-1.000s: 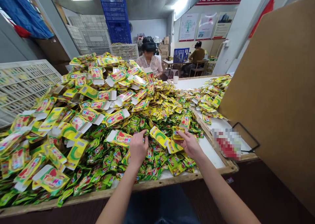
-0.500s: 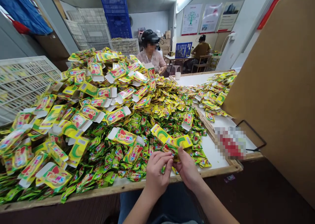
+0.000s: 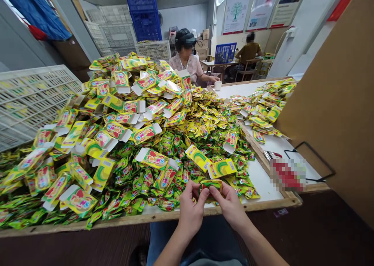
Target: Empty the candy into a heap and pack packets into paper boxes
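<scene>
Your left hand (image 3: 191, 207) & right hand (image 3: 230, 205) both pinch a small stack of sachets (image 3: 210, 185) between them, just above the bench (image 3: 175, 218) edge — keep fingertips at the ends, square the stack; folded cartons (image 3: 222, 168) lie just beyond.

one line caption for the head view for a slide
Both hands, left hand and right hand, grip a small packet beside heaped cartons.

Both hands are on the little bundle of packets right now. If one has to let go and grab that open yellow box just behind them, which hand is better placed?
Probably the right hand: the open yellow box lies just beyond its fingers, while the left hand sits further left and could keep gripping the packets.
</scene>
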### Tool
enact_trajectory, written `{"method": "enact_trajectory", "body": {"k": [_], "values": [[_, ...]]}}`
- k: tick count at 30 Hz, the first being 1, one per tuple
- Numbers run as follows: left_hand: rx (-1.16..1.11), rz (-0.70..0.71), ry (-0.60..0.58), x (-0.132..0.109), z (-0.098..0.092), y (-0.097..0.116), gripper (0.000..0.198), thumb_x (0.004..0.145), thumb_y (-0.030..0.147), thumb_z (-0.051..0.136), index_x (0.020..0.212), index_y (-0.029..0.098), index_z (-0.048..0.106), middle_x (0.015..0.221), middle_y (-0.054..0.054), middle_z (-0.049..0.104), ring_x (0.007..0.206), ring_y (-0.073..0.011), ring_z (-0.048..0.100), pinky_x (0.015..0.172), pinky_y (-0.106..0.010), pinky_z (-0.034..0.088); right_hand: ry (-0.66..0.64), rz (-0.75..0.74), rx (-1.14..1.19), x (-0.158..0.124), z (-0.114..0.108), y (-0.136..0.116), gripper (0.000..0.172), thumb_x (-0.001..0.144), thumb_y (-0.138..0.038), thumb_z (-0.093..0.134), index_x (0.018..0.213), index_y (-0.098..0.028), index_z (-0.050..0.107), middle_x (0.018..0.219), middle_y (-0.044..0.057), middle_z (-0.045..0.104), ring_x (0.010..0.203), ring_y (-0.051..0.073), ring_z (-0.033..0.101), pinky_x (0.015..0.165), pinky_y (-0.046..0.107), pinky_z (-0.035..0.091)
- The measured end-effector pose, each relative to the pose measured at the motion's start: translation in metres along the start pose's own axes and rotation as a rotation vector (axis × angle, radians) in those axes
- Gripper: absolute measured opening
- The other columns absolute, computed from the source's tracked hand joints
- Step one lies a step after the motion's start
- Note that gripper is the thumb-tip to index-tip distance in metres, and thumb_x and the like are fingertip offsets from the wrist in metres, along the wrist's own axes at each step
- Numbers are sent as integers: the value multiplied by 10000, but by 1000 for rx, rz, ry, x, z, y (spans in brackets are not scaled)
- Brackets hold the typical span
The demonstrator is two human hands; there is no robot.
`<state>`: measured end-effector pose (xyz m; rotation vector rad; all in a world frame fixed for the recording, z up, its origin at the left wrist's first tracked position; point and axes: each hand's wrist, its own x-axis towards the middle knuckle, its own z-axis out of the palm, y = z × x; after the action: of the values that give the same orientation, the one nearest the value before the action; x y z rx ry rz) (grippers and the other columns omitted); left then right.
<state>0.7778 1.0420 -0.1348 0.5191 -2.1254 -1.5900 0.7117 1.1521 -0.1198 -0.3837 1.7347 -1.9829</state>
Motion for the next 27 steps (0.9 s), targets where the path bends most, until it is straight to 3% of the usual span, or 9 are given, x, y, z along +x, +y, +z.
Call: {"method": "enact_trajectory", "body": {"k": [2, 6, 9, 11, 14, 18, 21, 24, 27], "values": [[244, 70, 36, 6, -15, -10, 316, 832, 493, 507, 843, 182, 562, 767, -35, 603, 727, -176, 558, 686, -313, 467, 36, 19, -30, 2, -12, 3, 409, 674, -544, 708, 865, -186, 653, 862, 73, 717, 809, 214, 658, 811, 355, 528], [893, -11, 393, 28, -45, -37, 538, 757, 496, 606, 1099, 85, 541, 1069, -191, 590, 979, -348, 530, 809, -491, 438, 187, 24, -111, 9, -38, 6, 509, 621, -581, 728, 935, -192, 632, 906, 74, 706, 848, 229, 650, 784, 351, 527], [1084, -87, 363, 39, -50, -50, 549, 770, 411, 616, 1161, 42, 503, 1094, -215, 586, 977, -356, 539, 790, -472, 449, 179, -7, -180, 12, -43, 6, 488, 636, -582, 714, 915, -189, 632, 918, 80, 703, 884, 234, 641, 795, 343, 517], [1077, -83, 329, 41, -47, -53, 488, 778, 349, 611, 1147, 45, 510, 1090, -208, 598, 974, -336, 554, 793, -445, 457, 144, -34, -245, 12, -41, 6, 453, 668, -566, 697, 903, -182, 648, 913, 84, 705, 874, 233, 641, 796, 338, 508], [1010, -65, 370, 39, -47, -53, 440, 762, 313, 618, 1109, 58, 530, 1054, -197, 621, 985, -331, 573, 809, -443, 463, 139, -50, -305, 10, -39, 8, 439, 685, -549, 688, 910, -172, 666, 890, 85, 709, 841, 237, 643, 759, 337, 509], [766, 39, 401, 33, -55, -45, 516, 743, 464, 603, 1111, 108, 539, 1029, -155, 628, 969, -309, 601, 810, -439, 486, 176, -37, -315, 13, -47, 15, 440, 668, -546, 696, 905, -175, 671, 866, 75, 713, 814, 238, 645, 722, 339, 516], [583, 2, 241, 28, -58, -35, 517, 756, 537, 551, 1099, 151, 571, 1023, -124, 641, 940, -275, 630, 794, -411, 509, 237, -39, -343, 18, -52, 16, 452, 621, -559, 718, 859, -178, 679, 822, 72, 712, 766, 240, 646, 703, 354, 522], [473, -28, 74, 23, -51, -27, 523, 742, 541, 565, 1079, 142, 583, 968, -112, 679, 876, -257, 656, 778, -401, 527, 360, -88, -261, 20, -42, 6, 480, 579, -532, 755, 897, -183, 668, 857, 76, 710, 780, 241, 653, 692, 356, 535], [412, 136, 39, 17, -38, -24, 527, 719, 496, 627, 1113, 155, 547, 993, -102, 680, 881, -239, 659, 777, -374, 538, 390, -210, -138, 16, -20, -13, 408, 634, -457, 749, 939, -209, 643, 905, 64, 703, 804, 219, 661, 705, 337, 544]]}}
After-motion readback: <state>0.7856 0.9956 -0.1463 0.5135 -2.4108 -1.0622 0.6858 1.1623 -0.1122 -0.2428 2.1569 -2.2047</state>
